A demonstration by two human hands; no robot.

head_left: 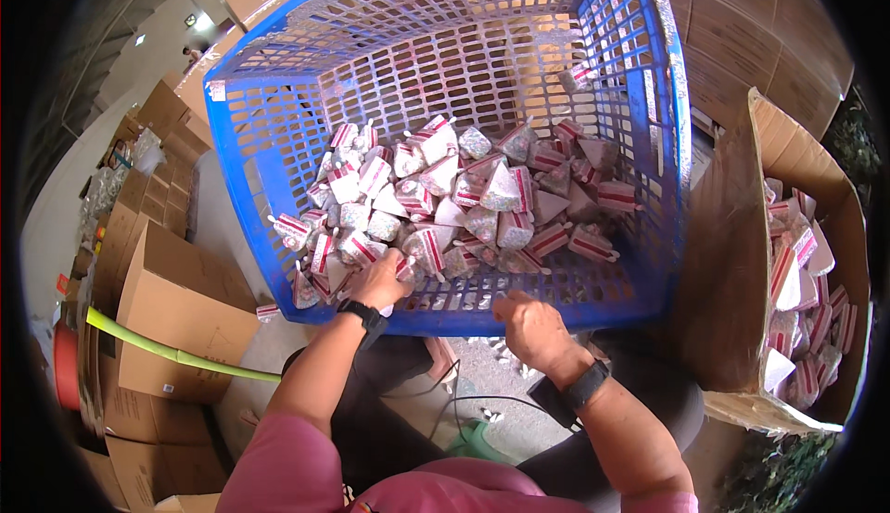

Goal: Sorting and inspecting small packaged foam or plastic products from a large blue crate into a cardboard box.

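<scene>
Blue plastic lattice crate (278, 161): large, tilted toward the person, open top facing the camera; near rim low in the view.

Contents: heap of small triangular packets (464, 202), silvery speckled with red-and-white striped ends, piled against the crate's lower wall and spread across its middle. One stray packet (577, 77) sits higher up against the right wall.

Left hand (378, 279): reaches over the near rim into the left part of the heap, fingers curled down among the packets and touching them. Whether it has closed on any one packet cannot be told. Black watch (363, 315) on the wrist.

Right hand (530, 326): at the crate's near rim, just right of centre, knuckles up and fingers bent; it rests at or just outside the rim, and what it grasps, if anything, is hidden. Black band (586, 385) on the wrist.

Cardboard box (732, 263): open, just right of the crate, part-filled with more of the same packets (802, 300).

Left side: stacked cardboard cartons (176, 309), a yellow-green hose (167, 354) running across them.

Lower edge: pink sleeves (278, 476), dark trousers, grey floor between the knees.
</scene>
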